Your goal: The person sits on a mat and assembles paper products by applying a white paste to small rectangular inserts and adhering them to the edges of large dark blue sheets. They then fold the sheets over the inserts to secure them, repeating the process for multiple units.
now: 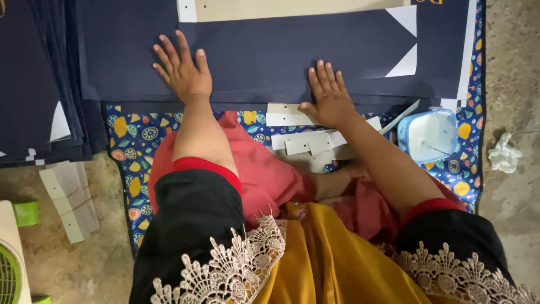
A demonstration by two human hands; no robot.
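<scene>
A stack of large dark navy paper sheets (pixel 270 56) lies in front of me on a patterned blue mat (pixel 135 141). My left hand (pixel 183 70) presses flat on the top sheet near its lower left part, fingers spread. My right hand (pixel 329 93) also lies flat on the sheet's lower edge, thumb near a small white card strip (pixel 287 115). Neither hand holds anything. A beige card (pixel 292 8) with a white end shows at the sheet's top edge.
More navy sheets (pixel 34 84) are piled at the left. White card strips (pixel 70 197) lie on the concrete floor at left and others (pixel 315 142) near my knees. A light blue tub (pixel 430 135) stands at right, crumpled white paper (pixel 503 153) beyond it.
</scene>
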